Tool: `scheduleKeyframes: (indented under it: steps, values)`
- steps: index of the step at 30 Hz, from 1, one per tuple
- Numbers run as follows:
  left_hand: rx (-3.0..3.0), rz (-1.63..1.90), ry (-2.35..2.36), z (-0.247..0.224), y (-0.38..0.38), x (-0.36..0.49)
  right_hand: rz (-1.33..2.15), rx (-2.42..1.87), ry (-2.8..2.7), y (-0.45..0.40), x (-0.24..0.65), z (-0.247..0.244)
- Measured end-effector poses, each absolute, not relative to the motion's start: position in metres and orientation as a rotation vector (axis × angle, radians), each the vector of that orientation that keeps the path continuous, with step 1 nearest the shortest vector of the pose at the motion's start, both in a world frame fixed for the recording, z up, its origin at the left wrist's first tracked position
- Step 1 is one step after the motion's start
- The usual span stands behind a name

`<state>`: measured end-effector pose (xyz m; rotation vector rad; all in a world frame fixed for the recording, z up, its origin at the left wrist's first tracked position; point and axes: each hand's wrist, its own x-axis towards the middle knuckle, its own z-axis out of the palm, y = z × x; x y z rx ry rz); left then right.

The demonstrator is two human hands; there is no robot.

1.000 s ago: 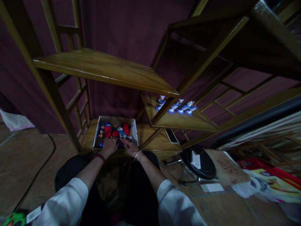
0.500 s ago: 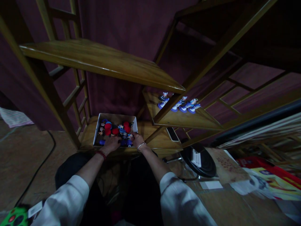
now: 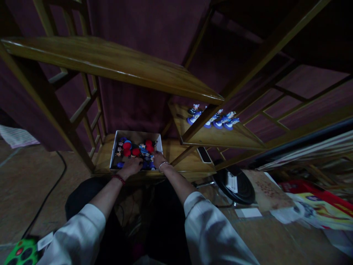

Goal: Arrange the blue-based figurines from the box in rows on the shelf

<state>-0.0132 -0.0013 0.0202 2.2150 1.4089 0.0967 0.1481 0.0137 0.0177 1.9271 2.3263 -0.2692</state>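
A shallow cardboard box (image 3: 113,154) sits on the lower wooden shelf, holding several small figurines (image 3: 127,145) in red, blue and purple. Inside its near left part is my left hand (image 3: 132,166), fingers curled down among the figurines. My right hand (image 3: 159,159) reaches over the box's right side, its fingers bent towards the blue and purple figures there. The fingertips of both hands are too dark and small to show whether they grip a figurine. On the raised shelf to the right stands a group of figurines with purple bases (image 3: 217,120), apart from my hands.
A wooden shelf board (image 3: 110,60) juts out above the box, with slanted posts beside it. A phone (image 3: 204,155) lies on the lower shelf. To the right are a black round stool (image 3: 242,187) and a red and yellow package (image 3: 322,206); a green object (image 3: 23,252) is at lower left.
The view has shifted slightly, so the upper shelf appears further left and higher. My right hand has moved slightly up, further over the box. My left hand stays in nearly the same place.
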Motion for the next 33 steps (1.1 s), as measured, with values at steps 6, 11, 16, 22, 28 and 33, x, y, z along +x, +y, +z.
scheduleKeyframes:
  steps: [6, 11, 16, 22, 28, 33]
  values:
    - [2.186, 0.072, 1.417, 0.022, -0.001, -0.01, -0.292, 2.067, 2.245, 0.009, 0.149, 0.024]
    - [2.207, 0.042, 1.421, 0.02, 0.002, -0.004, -0.35, 2.141, 2.225, 0.005, 0.148, 0.029]
    - [2.206, 0.031, 1.445, 0.016, 0.005, 0.001, -0.375, 2.194, 2.281, -0.003, 0.151, 0.026]
    - [2.18, 0.101, 1.574, 0.022, 0.011, 0.004, -0.371, 2.41, 2.431, -0.004, 0.157, 0.016]
    - [2.252, 0.285, 1.655, 0.029, 0.022, 0.005, -0.433, 2.528, 2.689, -0.008, 0.166, 0.009]
    - [2.263, 0.24, 1.696, 0.026, 0.034, 0.009, -0.568, 2.579, 2.717, -0.006, 0.167, 0.006]
